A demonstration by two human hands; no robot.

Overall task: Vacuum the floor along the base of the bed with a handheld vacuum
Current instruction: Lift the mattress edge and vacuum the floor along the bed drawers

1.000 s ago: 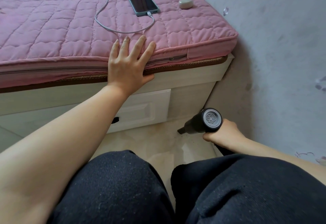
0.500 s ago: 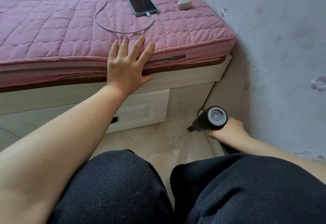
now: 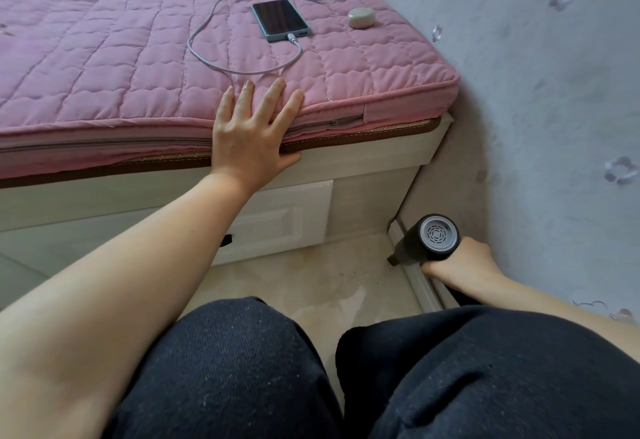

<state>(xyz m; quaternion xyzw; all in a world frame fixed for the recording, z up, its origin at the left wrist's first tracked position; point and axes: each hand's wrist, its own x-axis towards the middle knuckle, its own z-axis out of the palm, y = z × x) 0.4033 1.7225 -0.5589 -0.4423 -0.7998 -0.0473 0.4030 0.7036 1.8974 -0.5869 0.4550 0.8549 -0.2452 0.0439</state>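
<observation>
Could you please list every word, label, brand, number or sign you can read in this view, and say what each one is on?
No readable text anywhere in this view.
Phone: screen dark, nothing shown.
Handheld vacuum, gripped by the right hand: the grey end cap bears only vent slots, no brand or label.
Small white case: plain.
Wall: flower shapes only, no lettering.

— Where are the hands?
— The left hand lies flat, fingers spread, over the edge of the pink quilted mattress of the bed. The right hand grips a black handheld vacuum, its nozzle down at the floor beside the white baseboard.
— On the mattress?
— A phone with a white cable plugged in, and a small pale case near it.
— Below?
— Dark trousers over both knees.
</observation>
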